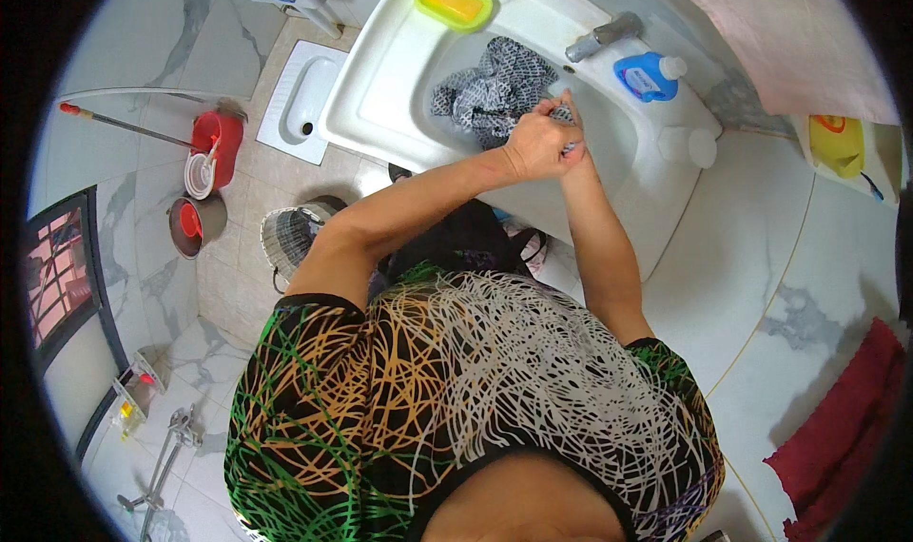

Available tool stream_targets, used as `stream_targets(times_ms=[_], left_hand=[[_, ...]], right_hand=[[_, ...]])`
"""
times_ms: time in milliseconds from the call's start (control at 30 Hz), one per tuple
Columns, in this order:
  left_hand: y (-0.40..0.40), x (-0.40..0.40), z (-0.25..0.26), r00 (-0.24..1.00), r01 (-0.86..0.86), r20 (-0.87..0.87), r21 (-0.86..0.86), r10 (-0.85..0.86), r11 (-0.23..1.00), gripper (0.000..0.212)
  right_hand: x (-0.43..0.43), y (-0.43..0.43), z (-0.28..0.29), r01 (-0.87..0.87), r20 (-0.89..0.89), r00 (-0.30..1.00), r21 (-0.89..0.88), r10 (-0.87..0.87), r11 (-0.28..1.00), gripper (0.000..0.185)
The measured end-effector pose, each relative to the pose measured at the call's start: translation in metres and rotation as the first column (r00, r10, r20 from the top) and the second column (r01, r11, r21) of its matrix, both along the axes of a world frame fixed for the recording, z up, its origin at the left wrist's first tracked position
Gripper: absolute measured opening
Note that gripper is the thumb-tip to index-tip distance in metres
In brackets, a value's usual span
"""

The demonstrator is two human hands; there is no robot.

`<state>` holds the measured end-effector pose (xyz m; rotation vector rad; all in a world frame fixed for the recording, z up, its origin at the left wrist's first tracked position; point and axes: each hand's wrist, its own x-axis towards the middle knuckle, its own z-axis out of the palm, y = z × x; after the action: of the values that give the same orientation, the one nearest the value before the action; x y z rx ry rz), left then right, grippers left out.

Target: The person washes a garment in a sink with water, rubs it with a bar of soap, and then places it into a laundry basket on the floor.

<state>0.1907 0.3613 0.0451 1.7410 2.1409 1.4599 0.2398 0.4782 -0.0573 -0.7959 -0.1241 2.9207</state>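
Note:
A black-and-white patterned cloth (492,93) lies bunched and wet in the water of a white ceramic washbasin (378,93). Over the basin's near right part my two hands meet, with small bits of the same patterned fabric showing between them. My left hand (540,144) is a closed fist on the cloth and covers much of my right hand. Fingers of my right hand (570,107) curl around the fabric from the right side. How the held part joins the bunch in the water is partly hidden by the left hand.
Around the basin are a bar of yellow soap (454,1) in a green dish (481,21), a metal faucet (603,37), a blue bottle (645,78) and a white bottle (685,146). A woven basket (289,237), red mop bucket (227,146) and squat toilet (296,100) are at left.

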Motion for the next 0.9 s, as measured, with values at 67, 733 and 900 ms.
stream_targets(times_ms=[67, 733, 900], left_hand=[[0.000, -0.018, -0.007, 0.985, -0.140, 0.083, -0.100, 0.148, 0.985, 0.025], [-0.020, -0.103, -0.063, 0.675, 0.179, 0.737, -0.222, 0.044, 0.958, 0.035], [-0.053, -0.117, -0.032, 0.725, 0.549, 0.646, -0.333, -0.239, 0.766, 0.022]], right_hand=[[-0.009, -0.012, 0.006, -0.042, 0.045, 0.998, 0.149, 0.035, 0.988, 0.035], [-0.020, -0.037, 0.103, -0.369, 0.276, 0.923, 0.442, 0.268, 0.818, 0.039], [-0.004, -0.011, 0.107, -0.460, 0.364, 0.877, 0.447, 0.314, 0.767, 0.028]])
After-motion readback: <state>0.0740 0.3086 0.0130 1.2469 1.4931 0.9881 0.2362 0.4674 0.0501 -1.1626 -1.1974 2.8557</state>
